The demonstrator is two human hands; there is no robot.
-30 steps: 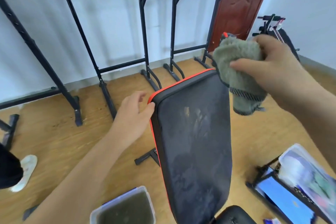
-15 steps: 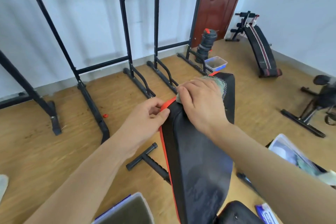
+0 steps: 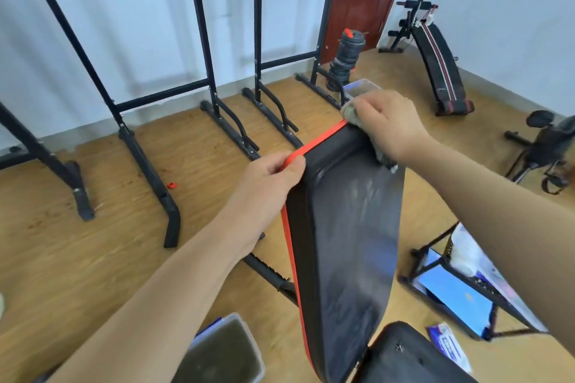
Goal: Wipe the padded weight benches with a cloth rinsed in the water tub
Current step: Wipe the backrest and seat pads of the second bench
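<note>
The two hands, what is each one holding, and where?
The right hand grips the bunched grey cloth atop the bench backrest; the left hand grips the backrest's top left corner, at its orange trim.

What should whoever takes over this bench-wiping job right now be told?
The left hand grips the backrest pad at its top left corner.
The right hand holds the cloth, pressed on the pad's top right edge.
The water tub sits on the floor left of the bench.
Done: streaks show on the pad's face.
Left: the rest of the pad, the seat pad, the sit-up bench by the far wall.
</note>
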